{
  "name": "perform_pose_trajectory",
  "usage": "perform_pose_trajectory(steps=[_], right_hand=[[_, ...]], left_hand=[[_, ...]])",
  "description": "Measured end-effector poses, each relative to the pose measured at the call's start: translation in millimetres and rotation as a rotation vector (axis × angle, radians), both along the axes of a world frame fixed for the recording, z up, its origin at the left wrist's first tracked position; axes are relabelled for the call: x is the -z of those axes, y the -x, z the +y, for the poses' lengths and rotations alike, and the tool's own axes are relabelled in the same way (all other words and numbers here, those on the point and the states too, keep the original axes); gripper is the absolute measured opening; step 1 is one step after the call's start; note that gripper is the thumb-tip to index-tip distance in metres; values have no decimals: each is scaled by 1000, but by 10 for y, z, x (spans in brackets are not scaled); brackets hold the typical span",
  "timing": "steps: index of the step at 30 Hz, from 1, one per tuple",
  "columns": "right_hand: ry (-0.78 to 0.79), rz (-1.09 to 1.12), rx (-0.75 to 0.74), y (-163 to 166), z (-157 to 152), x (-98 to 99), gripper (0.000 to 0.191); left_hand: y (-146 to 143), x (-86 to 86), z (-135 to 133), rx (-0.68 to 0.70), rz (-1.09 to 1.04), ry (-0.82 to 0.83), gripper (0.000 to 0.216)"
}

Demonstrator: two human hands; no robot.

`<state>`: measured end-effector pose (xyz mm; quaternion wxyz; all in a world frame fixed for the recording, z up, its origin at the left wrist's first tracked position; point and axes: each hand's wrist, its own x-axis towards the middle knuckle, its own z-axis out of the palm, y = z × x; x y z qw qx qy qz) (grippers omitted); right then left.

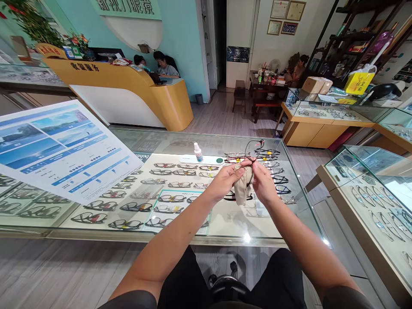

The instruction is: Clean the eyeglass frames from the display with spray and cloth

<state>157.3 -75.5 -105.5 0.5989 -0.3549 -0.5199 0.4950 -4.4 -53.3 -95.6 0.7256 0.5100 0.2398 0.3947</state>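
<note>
Above the glass display case, my left hand (227, 181) pinches a beige cleaning cloth (241, 189) that hangs down in folds. Close beside it, my right hand (262, 180) is closed on a pair of eyeglasses (254, 150) with a thin dark frame. One lens sticks up above the fingers; part of the frame is hidden by the cloth and hands. The cloth touches the glasses between my two hands. A small white spray bottle (198, 153) stands upright on the glass, to the left of and beyond my hands.
Beneath the glass top of the case (225, 229) lie several rows of eyeglasses. A large printed sheet (69, 150) stands tilted at the left. More glass cases (370, 189) flank the right side. Two people (165, 64) sit behind a yellow counter (178, 103); another person (298, 71) is at a table farther back.
</note>
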Motion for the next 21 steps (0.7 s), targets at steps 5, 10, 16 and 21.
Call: perform_pose_trajectory(steps=[5,10,16,21], right_hand=[[51,80,8,-1,-5,-75,46],[73,53,29,38,-3,5,49],[62,21,-25,99,-33,74,51],[53,54,-18,59,-27,9,46]], left_hand=[[68,-63,-9,54,15,-36,71],[-20,-49,-42,-51,2,-53,76],[-80,16,-71,-194,17,-24,65],[-45,15,-34,-111,23,-56,70]])
